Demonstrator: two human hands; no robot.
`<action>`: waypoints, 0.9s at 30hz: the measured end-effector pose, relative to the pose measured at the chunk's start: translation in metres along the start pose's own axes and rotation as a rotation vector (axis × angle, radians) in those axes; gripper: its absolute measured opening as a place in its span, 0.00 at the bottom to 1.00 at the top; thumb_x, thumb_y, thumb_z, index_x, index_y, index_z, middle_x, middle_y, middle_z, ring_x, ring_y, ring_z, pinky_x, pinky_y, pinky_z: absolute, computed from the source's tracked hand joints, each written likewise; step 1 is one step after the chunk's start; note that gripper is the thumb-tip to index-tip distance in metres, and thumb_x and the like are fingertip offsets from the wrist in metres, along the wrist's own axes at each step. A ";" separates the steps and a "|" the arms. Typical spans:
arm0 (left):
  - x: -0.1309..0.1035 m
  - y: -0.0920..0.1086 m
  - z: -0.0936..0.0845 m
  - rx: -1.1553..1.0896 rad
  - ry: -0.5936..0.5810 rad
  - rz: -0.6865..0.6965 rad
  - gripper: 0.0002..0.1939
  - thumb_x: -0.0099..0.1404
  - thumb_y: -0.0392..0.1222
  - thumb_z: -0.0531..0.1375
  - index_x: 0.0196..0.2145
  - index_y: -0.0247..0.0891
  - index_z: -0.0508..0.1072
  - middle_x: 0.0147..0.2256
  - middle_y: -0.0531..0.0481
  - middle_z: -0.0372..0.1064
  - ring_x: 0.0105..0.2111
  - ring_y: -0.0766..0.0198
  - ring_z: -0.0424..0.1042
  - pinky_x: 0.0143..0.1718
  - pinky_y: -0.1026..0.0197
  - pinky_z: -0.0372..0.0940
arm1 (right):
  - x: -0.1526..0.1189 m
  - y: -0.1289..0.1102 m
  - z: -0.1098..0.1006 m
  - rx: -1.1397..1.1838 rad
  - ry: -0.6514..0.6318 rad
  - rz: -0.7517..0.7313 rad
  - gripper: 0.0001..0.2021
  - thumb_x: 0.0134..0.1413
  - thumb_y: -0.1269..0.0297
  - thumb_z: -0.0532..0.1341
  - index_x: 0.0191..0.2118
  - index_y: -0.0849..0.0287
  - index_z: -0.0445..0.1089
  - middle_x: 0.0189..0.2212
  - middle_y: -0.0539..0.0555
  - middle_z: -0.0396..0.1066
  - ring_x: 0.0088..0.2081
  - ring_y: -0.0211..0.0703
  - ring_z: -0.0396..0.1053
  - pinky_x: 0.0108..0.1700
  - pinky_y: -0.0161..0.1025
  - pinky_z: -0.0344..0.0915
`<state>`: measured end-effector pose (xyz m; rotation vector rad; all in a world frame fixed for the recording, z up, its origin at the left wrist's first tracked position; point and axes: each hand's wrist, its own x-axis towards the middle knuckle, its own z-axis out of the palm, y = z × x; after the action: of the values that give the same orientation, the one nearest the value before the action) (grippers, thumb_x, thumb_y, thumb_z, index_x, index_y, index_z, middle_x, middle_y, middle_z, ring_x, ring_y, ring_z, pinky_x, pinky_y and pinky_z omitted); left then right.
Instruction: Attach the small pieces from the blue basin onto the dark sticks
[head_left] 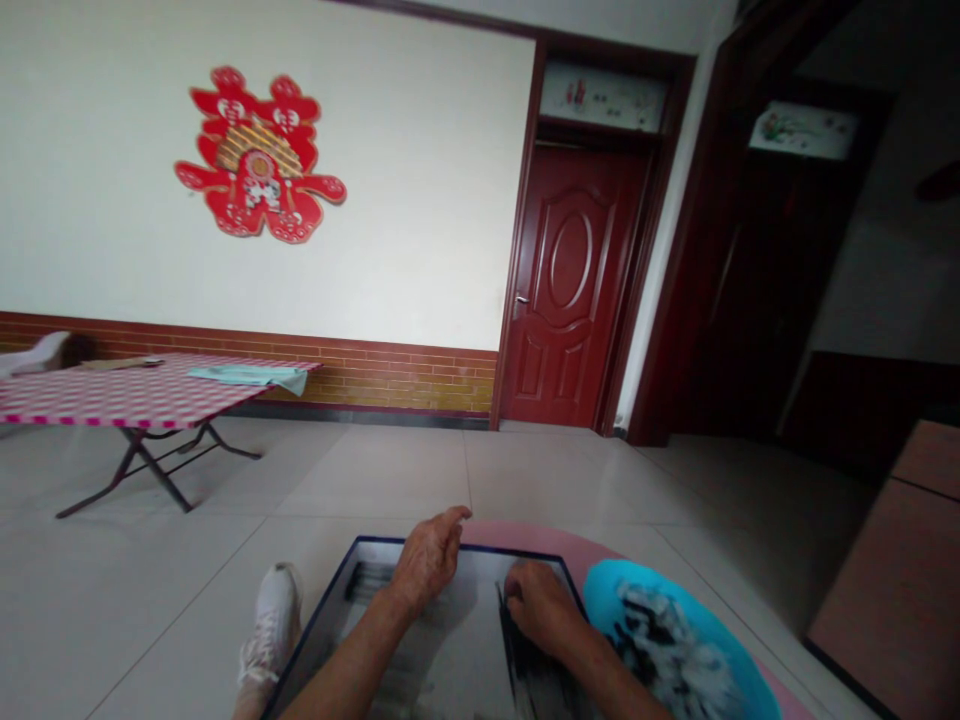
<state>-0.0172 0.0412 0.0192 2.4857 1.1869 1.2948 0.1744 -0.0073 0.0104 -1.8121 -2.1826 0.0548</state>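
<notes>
A shallow tray with a dark blue rim lies in front of me. Over its far side is my left hand, its index finger stretched toward the right and nothing visible in it. My right hand is low at the tray's right side, with curled fingers on a bundle of thin black strips; part of the bundle is hidden under the hand and forearm. More dark strips lie at the tray's far left corner. Blur keeps me from telling exactly what the strips are.
Right of the tray is a bright blue basin holding black and whitish translucent pieces. A pink round surface is beneath both. My white shoe is at left. Farther off are a checked folding table, a red door and a brownish cabinet.
</notes>
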 end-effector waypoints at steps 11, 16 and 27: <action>-0.001 -0.003 0.005 -0.059 -0.027 -0.055 0.18 0.66 0.40 0.46 0.53 0.34 0.58 0.22 0.54 0.66 0.23 0.65 0.67 0.28 0.65 0.59 | 0.003 -0.012 0.026 -0.119 0.049 0.094 0.10 0.51 0.69 0.54 0.36 0.63 0.70 0.35 0.63 0.72 0.39 0.50 0.70 0.38 0.39 0.61; 0.000 0.003 0.001 -0.081 -0.061 -0.088 0.11 0.66 0.40 0.46 0.43 0.37 0.63 0.22 0.55 0.65 0.23 0.65 0.67 0.27 0.66 0.57 | 0.003 -0.007 0.035 -0.138 0.074 0.081 0.09 0.50 0.69 0.54 0.36 0.62 0.70 0.35 0.61 0.73 0.39 0.49 0.70 0.38 0.38 0.61; -0.002 0.006 0.001 -0.099 -0.080 -0.059 0.10 0.66 0.41 0.47 0.41 0.38 0.65 0.23 0.53 0.67 0.24 0.65 0.67 0.28 0.65 0.58 | 0.002 -0.017 0.020 -0.112 0.034 0.122 0.11 0.50 0.74 0.51 0.36 0.65 0.70 0.35 0.63 0.73 0.38 0.49 0.71 0.37 0.38 0.61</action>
<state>-0.0139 0.0361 0.0199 2.3901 1.1402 1.1968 0.1526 -0.0055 -0.0044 -1.9904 -2.0888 -0.0727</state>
